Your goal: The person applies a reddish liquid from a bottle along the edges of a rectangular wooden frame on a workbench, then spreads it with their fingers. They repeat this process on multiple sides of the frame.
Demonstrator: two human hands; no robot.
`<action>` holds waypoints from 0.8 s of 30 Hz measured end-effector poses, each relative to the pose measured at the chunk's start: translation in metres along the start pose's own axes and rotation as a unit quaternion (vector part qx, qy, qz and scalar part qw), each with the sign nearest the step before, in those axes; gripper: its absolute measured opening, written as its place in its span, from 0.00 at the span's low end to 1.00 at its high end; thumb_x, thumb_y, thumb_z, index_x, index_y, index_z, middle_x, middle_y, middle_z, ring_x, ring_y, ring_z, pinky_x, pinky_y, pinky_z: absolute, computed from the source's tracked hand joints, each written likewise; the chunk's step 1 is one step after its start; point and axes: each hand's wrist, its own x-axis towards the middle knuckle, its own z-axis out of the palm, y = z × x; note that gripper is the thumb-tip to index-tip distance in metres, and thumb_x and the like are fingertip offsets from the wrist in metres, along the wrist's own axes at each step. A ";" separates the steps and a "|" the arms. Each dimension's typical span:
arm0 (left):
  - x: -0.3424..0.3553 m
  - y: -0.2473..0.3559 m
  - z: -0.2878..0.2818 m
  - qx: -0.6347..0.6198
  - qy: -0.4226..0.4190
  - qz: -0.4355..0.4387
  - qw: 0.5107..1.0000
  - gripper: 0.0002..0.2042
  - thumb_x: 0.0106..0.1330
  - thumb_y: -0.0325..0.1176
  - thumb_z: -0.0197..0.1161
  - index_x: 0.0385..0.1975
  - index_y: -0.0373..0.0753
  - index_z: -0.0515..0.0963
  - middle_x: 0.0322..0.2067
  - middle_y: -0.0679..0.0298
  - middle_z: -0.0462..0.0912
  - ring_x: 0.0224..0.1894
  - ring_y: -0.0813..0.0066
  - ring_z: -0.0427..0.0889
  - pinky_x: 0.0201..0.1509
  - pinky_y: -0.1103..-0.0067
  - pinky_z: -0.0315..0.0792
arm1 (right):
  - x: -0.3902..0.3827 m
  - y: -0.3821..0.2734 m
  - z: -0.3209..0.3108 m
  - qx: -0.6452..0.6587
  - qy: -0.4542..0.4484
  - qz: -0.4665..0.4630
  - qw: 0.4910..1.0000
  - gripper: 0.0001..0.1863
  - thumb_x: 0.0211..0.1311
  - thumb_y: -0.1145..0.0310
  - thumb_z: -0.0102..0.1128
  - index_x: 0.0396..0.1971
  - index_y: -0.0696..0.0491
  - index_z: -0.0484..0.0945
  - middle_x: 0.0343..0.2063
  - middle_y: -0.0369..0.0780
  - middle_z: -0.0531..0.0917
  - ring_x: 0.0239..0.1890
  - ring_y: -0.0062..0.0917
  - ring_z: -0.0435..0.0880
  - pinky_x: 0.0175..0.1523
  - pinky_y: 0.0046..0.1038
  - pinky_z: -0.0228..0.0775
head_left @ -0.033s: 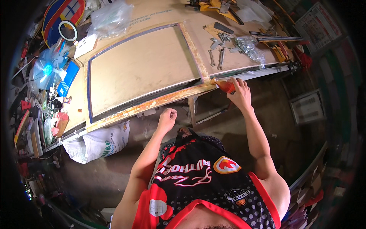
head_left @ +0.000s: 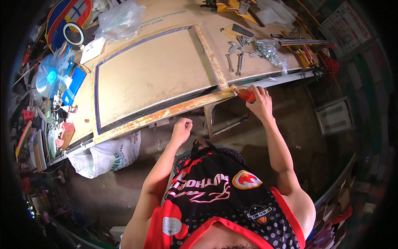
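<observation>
Frame point(head_left: 166, 115) on table point(head_left: 257, 68), fan point(head_left: 51, 76) to its left, wrenches point(head_left: 239, 64) right

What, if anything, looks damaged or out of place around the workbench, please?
The wooden frame's front rail looks odd: its finish is patchy, with pale and orange blotches. The reddish bottle is tilted, but the right hand holds it; I see no spill.

From my station I see a glossy, plastic-looking bottle point(head_left: 245, 95) at the near edge of the table point(head_left: 215, 38). The frame point(head_left: 159, 110) along that edge has a rough, blotchy finish; its base material I can't tell. The table itself looks smooth and matt. Shiny metal wrenches point(head_left: 240, 63) lie toward the right edge, a crinkled clear plastic bag point(head_left: 119, 21) toward the far-left corner.
</observation>
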 end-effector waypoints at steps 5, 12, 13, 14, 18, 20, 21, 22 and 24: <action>-0.001 0.005 0.005 0.006 -0.009 0.000 1.000 0.07 0.70 0.28 0.65 0.43 0.32 0.82 0.40 0.53 0.86 0.40 0.62 0.87 0.47 0.71 0.81 | -0.017 -0.007 0.006 0.024 0.012 0.030 0.999 0.38 0.41 0.63 0.76 0.59 0.46 0.75 0.49 0.44 0.80 0.53 0.44 0.80 0.54 0.45 0.76; -0.003 0.009 0.013 -0.001 -0.012 0.003 1.000 0.07 0.70 0.27 0.65 0.43 0.32 0.82 0.40 0.53 0.86 0.41 0.62 0.87 0.47 0.71 0.81 | -0.031 -0.024 0.000 0.022 0.032 0.080 0.996 0.36 0.40 0.62 0.76 0.55 0.46 0.76 0.45 0.43 0.78 0.50 0.43 0.79 0.52 0.44 0.76; -0.003 0.009 0.014 -0.006 -0.012 -0.003 1.000 0.07 0.70 0.27 0.65 0.42 0.32 0.82 0.40 0.53 0.86 0.41 0.62 0.87 0.47 0.71 0.81 | -0.032 -0.026 0.000 0.017 0.027 0.089 0.996 0.36 0.40 0.62 0.76 0.55 0.46 0.76 0.45 0.43 0.78 0.50 0.43 0.79 0.52 0.44 0.76; -0.003 0.008 0.014 -0.005 -0.011 0.005 1.000 0.07 0.70 0.27 0.65 0.42 0.32 0.82 0.40 0.53 0.86 0.41 0.62 0.87 0.47 0.71 0.81 | -0.034 -0.027 -0.001 0.015 0.027 0.094 0.995 0.36 0.40 0.62 0.76 0.55 0.47 0.76 0.45 0.43 0.78 0.50 0.43 0.79 0.52 0.44 0.76; -0.004 0.008 0.017 -0.009 -0.015 0.005 1.000 0.07 0.69 0.27 0.65 0.42 0.32 0.82 0.39 0.53 0.86 0.41 0.62 0.87 0.46 0.71 0.81 | -0.038 -0.028 -0.001 -0.003 0.030 0.098 0.995 0.36 0.40 0.62 0.76 0.55 0.47 0.76 0.45 0.43 0.78 0.50 0.42 0.79 0.51 0.44 0.76; -0.005 0.009 0.018 -0.010 -0.017 0.007 1.000 0.07 0.69 0.27 0.65 0.42 0.32 0.82 0.39 0.53 0.86 0.41 0.62 0.87 0.46 0.71 0.81 | -0.040 -0.028 -0.001 -0.009 0.028 0.095 0.995 0.36 0.40 0.62 0.76 0.56 0.47 0.76 0.45 0.43 0.78 0.49 0.42 0.79 0.50 0.44 0.76; -0.004 0.009 0.018 -0.010 -0.017 0.009 1.000 0.07 0.69 0.27 0.65 0.42 0.32 0.82 0.40 0.53 0.86 0.41 0.62 0.87 0.46 0.71 0.81 | -0.041 -0.027 -0.001 -0.012 0.027 0.094 0.995 0.36 0.40 0.62 0.76 0.56 0.47 0.76 0.45 0.43 0.78 0.49 0.42 0.79 0.50 0.44 0.76; -0.004 0.010 0.017 -0.013 -0.019 0.003 1.000 0.07 0.69 0.27 0.65 0.42 0.32 0.82 0.40 0.53 0.86 0.41 0.62 0.87 0.46 0.71 0.81 | -0.041 -0.027 -0.001 -0.018 0.027 0.091 0.995 0.37 0.40 0.62 0.76 0.56 0.47 0.76 0.45 0.43 0.78 0.50 0.42 0.79 0.50 0.44 0.76; -0.004 0.011 0.017 -0.003 -0.019 0.012 1.000 0.07 0.69 0.27 0.65 0.42 0.32 0.82 0.40 0.53 0.86 0.41 0.62 0.87 0.47 0.71 0.81 | -0.042 -0.028 -0.002 -0.027 0.027 0.082 0.996 0.37 0.40 0.62 0.76 0.57 0.47 0.76 0.45 0.43 0.78 0.50 0.41 0.79 0.50 0.44 0.76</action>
